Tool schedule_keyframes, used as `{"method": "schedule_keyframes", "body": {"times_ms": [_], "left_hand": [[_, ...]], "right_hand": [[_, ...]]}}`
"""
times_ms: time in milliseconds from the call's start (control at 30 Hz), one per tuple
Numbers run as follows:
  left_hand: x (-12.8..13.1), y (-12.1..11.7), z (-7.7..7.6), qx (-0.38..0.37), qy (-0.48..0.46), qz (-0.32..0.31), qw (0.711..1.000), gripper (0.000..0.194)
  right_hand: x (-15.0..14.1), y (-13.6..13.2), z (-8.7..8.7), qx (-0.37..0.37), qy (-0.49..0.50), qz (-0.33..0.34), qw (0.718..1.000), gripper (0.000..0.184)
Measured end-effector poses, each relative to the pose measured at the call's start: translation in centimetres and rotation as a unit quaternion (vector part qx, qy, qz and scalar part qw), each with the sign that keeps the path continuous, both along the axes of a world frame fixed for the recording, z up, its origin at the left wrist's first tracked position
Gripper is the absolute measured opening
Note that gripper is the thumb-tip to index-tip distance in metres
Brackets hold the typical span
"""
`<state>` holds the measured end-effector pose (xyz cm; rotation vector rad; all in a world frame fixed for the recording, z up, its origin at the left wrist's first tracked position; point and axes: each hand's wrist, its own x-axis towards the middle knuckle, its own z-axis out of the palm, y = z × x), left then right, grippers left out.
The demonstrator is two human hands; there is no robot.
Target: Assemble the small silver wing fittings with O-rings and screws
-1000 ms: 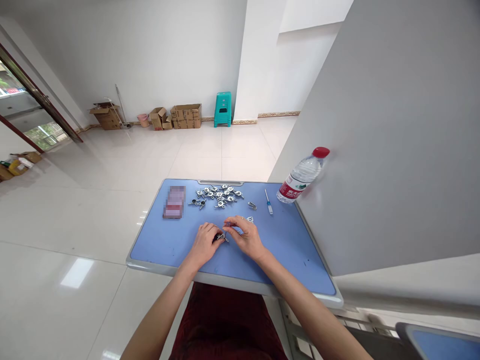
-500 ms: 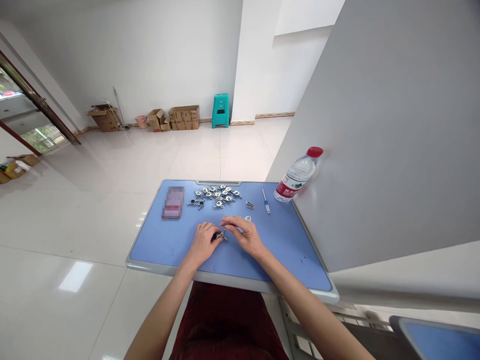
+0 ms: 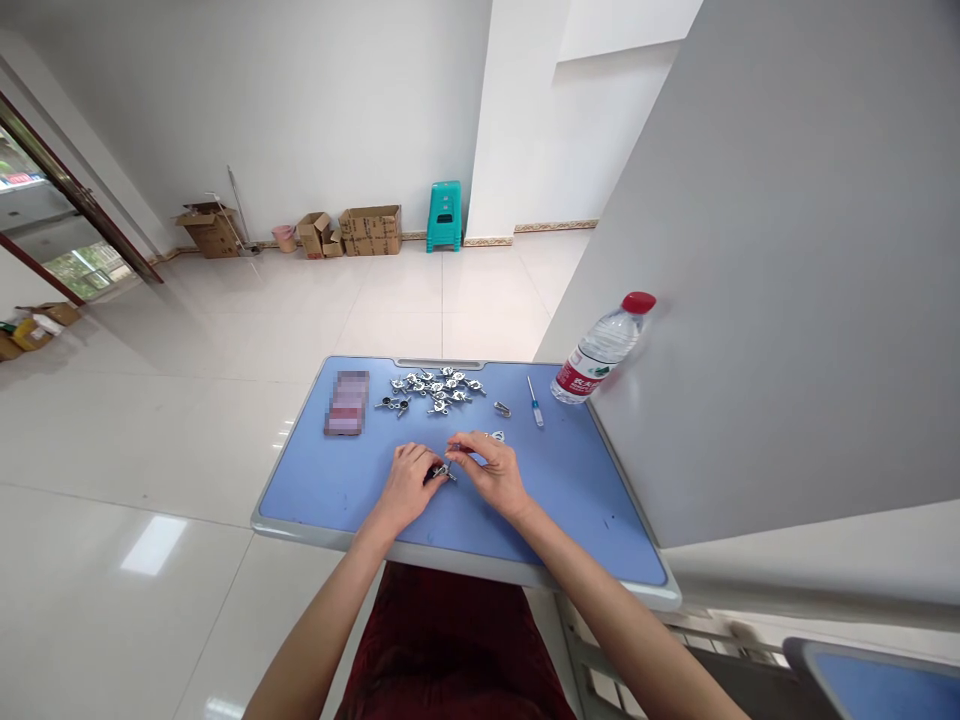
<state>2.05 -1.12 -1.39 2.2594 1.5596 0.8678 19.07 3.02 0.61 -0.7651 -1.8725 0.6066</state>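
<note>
My left hand (image 3: 411, 484) is closed on a small silver-and-black metal part (image 3: 442, 472), pressing it on the blue tabletop (image 3: 330, 490). Pinched in the fingers of my right hand (image 3: 491, 473) is a small screwdriver, mostly hidden; its thin shaft (image 3: 449, 461) points down at that part. Beyond my hands lies a pile of similar metal parts (image 3: 439, 386), with two black-centred ones (image 3: 394, 404) at its near left. Flat silver pieces (image 3: 498, 436) lie partly hidden behind my right hand. A single clip-like metal piece (image 3: 502, 409) rests farther back.
A screwdriver with a clear blue handle (image 3: 536, 408) lies at the right, near a red-capped water bottle (image 3: 600, 355). A blurred-out phone-like rectangle (image 3: 347, 402) lies at the left. A grey panel (image 3: 780, 300) borders the table's right side. Cardboard boxes (image 3: 371, 232) and teal stools (image 3: 445, 216) stand by the wall.
The view shifts slightly. My left hand keeps the metal part in the same place, while my right fingers move a little around the screwdriver above it.
</note>
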Motion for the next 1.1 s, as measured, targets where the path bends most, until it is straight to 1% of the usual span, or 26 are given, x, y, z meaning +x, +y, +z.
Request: {"method": "schedule_keyframes", "body": {"times_ms": [100, 200, 333, 400, 500, 633, 833, 967, 1100], "left_hand": [[0.0, -0.1, 0.2, -0.005, -0.001, 0.004, 1.000, 0.003], [0.1, -0.1, 0.4, -0.015, -0.009, 0.005, 1.000, 0.003], [0.2, -0.2, 0.7, -0.024, -0.019, 0.013, 0.999, 0.009], [0.2, -0.2, 0.6, -0.023, -0.022, 0.015, 0.999, 0.010], [0.1, -0.1, 0.5, -0.023, -0.024, 0.011, 0.999, 0.007], [0.0, 0.1, 0.3, -0.034, -0.027, 0.011, 0.999, 0.005], [0.1, 0.1, 0.6, -0.048, -0.043, 0.013, 0.998, 0.004], [0.1, 0.1, 0.7, -0.048, -0.048, 0.014, 0.998, 0.003], [0.1, 0.2, 0.4, -0.043, -0.045, 0.016, 0.998, 0.004]], "right_hand": [[-0.1, 0.0, -0.1, -0.024, 0.004, -0.005, 1.000, 0.011], [-0.1, 0.1, -0.4, -0.038, 0.027, 0.003, 0.999, 0.013], [0.2, 0.5, -0.7, 0.004, 0.021, 0.024, 0.999, 0.021], [0.4, 0.5, -0.6, 0.027, -0.001, 0.041, 0.999, 0.025], [0.8, 0.3, 0.0, 0.032, -0.023, 0.063, 0.997, 0.030], [1.0, 0.2, 0.5, 0.010, -0.018, 0.070, 0.997, 0.026], [1.0, 0.3, 0.6, -0.037, 0.008, 0.052, 0.998, 0.015], [0.9, 0.4, 0.7, -0.038, -0.002, 0.047, 0.998, 0.014], [0.7, 0.3, 0.8, -0.019, -0.006, 0.051, 0.998, 0.012]]}}
